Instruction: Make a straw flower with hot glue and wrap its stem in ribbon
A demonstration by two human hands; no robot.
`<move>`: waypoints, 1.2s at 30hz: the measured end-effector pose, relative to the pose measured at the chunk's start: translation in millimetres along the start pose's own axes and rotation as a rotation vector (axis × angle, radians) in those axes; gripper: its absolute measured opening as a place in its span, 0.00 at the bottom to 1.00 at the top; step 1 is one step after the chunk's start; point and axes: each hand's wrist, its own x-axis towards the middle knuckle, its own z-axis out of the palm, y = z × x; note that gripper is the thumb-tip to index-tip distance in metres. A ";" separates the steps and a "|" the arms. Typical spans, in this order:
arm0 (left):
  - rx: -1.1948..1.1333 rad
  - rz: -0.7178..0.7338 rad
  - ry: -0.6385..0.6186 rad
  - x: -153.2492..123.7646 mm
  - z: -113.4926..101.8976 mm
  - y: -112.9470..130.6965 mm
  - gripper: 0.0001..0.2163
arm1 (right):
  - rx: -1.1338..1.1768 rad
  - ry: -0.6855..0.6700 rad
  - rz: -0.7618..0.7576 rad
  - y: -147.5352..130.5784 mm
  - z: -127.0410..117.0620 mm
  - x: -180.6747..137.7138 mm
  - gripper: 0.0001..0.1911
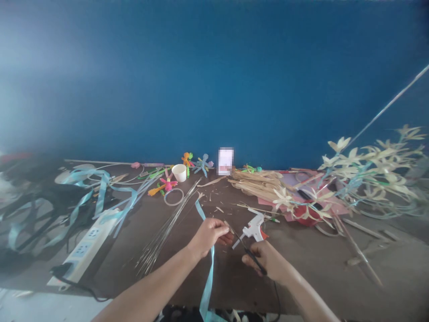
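Observation:
My left hand [212, 235] is closed, pinching a small tan strip [229, 227] between thumb and fingers. My right hand [266, 259] wraps around dark-handled scissors [253, 257], whose tips point toward that strip; the picture is too blurred to tell whether they touch it. A light blue ribbon [208, 284] runs under my left hand, from the table down over its front edge. Just beyond my right hand lies a white glue gun [254, 228] with an orange-red part.
A power strip [83, 250] and bundled wires [167, 228] lie left. At the back stand a white cup [179, 173], small colourful figures [169, 183] and a blurred-out card [225, 161]. Dried tan strips [256, 183] and pale artificial flowers [355, 165] occupy the right.

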 end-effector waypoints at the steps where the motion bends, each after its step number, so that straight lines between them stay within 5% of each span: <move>1: 0.008 0.003 -0.001 -0.1 0.4 0.1 0.07 | 0.001 -0.019 0.002 -0.9 -0.9 -0.3 0.23; 18: 0.008 0.036 0.010 -2.3 3.7 -1.1 0.09 | -0.076 0.093 -0.043 2.4 0.2 -3.0 0.24; 36: -0.019 0.021 -0.014 -3.3 4.9 -4.7 0.07 | 0.004 0.051 0.015 15.8 5.8 -4.0 0.23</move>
